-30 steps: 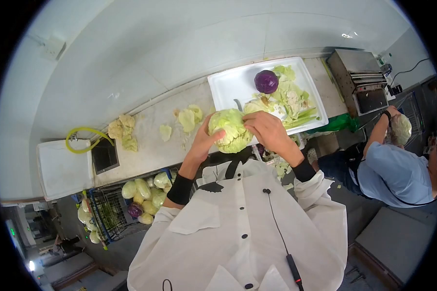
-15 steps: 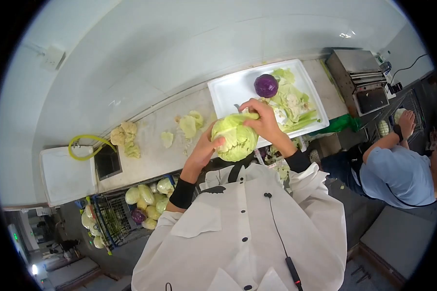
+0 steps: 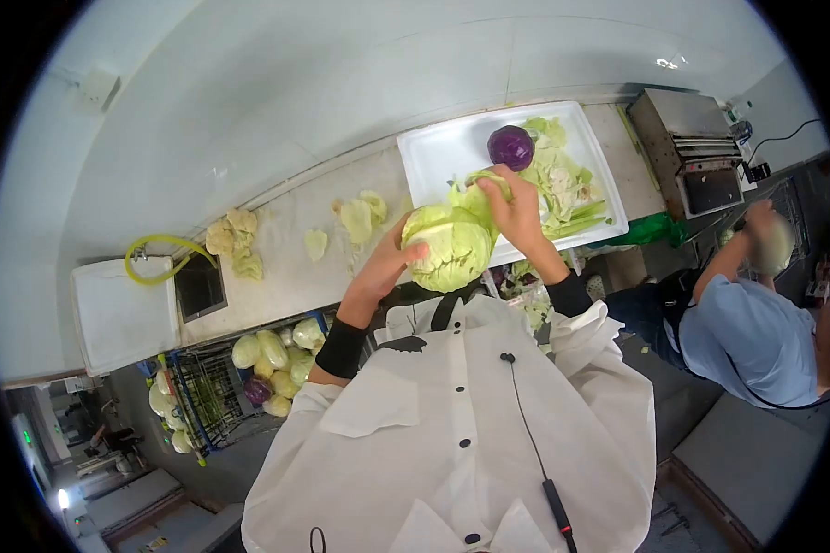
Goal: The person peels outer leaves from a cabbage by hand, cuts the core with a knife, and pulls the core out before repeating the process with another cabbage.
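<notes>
A pale green cabbage [image 3: 444, 255] is held up in front of my chest, at the counter's near edge. My left hand [image 3: 389, 261] wraps round its left side, thumb across the front. At its upper right, my right hand [image 3: 516, 212] grips an outer cabbage leaf [image 3: 478, 195] that is peeled partly away from the head. Behind my hands lies a white tray [image 3: 433, 152], bearing a purple cabbage [image 3: 511, 147] and a heap of loose leaves [image 3: 563, 184].
Loose leaves [image 3: 358, 217] and cauliflower pieces [image 3: 234, 237] lie on the counter [image 3: 281, 258] to the left, beside a small sink [image 3: 201, 293] with a yellow hose [image 3: 148, 272]. Below stands a basket [image 3: 214, 387] near several cabbages. At right, a co-worker [image 3: 747, 323] handles a pale vegetable.
My right hand has pulled the leaf up and outward from the cabbage, so more of it stands away. The co-worker on the right has lifted a pale round vegetable.
</notes>
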Action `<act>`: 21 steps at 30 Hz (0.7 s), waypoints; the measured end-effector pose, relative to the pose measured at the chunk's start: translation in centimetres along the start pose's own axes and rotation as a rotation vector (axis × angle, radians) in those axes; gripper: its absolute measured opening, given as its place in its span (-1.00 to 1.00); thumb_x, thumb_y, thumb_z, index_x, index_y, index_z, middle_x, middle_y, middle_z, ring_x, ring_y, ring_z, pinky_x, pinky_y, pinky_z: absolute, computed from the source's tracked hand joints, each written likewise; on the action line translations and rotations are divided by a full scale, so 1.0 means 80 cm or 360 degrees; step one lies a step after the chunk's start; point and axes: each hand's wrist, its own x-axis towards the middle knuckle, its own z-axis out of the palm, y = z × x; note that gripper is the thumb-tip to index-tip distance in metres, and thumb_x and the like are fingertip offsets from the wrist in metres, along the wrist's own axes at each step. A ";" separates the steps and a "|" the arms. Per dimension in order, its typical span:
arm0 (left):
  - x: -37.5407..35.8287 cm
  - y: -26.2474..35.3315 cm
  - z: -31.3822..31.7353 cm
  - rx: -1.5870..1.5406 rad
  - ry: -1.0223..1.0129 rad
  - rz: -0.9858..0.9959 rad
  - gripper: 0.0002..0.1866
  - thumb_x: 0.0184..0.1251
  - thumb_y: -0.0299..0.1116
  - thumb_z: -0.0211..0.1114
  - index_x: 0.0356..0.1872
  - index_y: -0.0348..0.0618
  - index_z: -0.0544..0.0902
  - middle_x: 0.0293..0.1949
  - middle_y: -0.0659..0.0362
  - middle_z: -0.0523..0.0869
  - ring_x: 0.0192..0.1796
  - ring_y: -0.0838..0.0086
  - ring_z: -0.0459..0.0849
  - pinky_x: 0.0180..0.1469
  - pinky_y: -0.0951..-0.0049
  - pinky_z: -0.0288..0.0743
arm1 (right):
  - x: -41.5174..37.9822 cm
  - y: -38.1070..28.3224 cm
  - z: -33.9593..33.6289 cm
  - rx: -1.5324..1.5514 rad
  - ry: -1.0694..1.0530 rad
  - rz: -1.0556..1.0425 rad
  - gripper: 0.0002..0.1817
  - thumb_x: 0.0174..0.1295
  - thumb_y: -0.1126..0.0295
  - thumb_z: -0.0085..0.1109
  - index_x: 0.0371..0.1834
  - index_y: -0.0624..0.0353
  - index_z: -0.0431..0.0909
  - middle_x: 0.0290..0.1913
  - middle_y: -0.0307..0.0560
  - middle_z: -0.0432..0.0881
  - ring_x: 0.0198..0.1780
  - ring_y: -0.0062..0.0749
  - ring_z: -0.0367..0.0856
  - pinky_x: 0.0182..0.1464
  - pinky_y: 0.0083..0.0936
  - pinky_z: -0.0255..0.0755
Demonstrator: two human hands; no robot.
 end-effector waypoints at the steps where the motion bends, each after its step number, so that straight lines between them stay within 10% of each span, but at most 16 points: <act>1: 0.000 0.000 0.001 0.0001 0.0000 0.0002 -0.10 0.09 -0.08 0.50 0.37 -0.31 0.26 0.25 0.11 0.48 0.30 0.39 0.43 0.34 0.36 0.27 | 0.001 0.000 -0.001 0.0000 0.0000 -0.0003 -0.85 0.29 0.40 0.21 -0.28 0.28 0.58 -0.52 -0.16 0.52 -0.50 -0.57 0.40 -0.41 -0.58 0.30; 21: -0.007 -0.008 -0.001 -0.0180 -0.0044 0.0280 0.08 -0.18 0.04 0.62 0.37 -0.26 0.27 0.27 0.10 0.45 0.31 0.34 0.44 0.32 0.32 0.35 | -0.030 0.044 -0.025 0.0482 0.0341 0.0994 -0.65 0.49 0.12 -0.06 -0.06 0.18 0.57 -0.63 -0.36 0.40 -0.68 -0.78 0.25 -0.66 -0.73 0.06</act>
